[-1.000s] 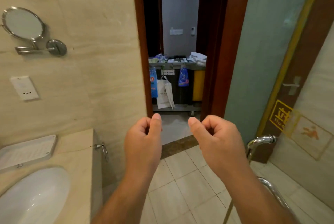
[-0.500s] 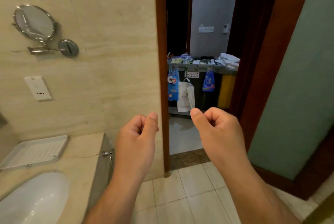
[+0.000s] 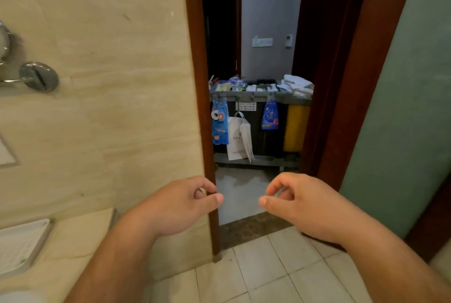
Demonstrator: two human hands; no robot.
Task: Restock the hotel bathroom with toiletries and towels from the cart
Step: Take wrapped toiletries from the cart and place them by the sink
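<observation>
The housekeeping cart [image 3: 258, 96] stands in the corridor beyond the open bathroom doorway. White folded towels [image 3: 297, 85] lie on its top at the right, and small toiletry packets [image 3: 234, 84] fill the left of the top tray. My left hand [image 3: 180, 207] and my right hand [image 3: 305, 202] are raised side by side in front of the doorway, well short of the cart. Both have loosely curled fingers with the thumbs pointing toward each other, and neither holds anything.
Blue refill pouches [image 3: 219, 122], a white paper bag [image 3: 238, 139] and a yellow sack [image 3: 296, 129] hang on the cart's side. A brown door frame [image 3: 197, 83] borders the opening, a frosted glass panel [image 3: 402, 107] is at right. A white tray [image 3: 19, 244] sits on the counter at left.
The view has moved closer to the doorway and the cart looks larger. Both hands have dropped lower and turned, thumbs now pointing inward instead of up, fingers looser.
</observation>
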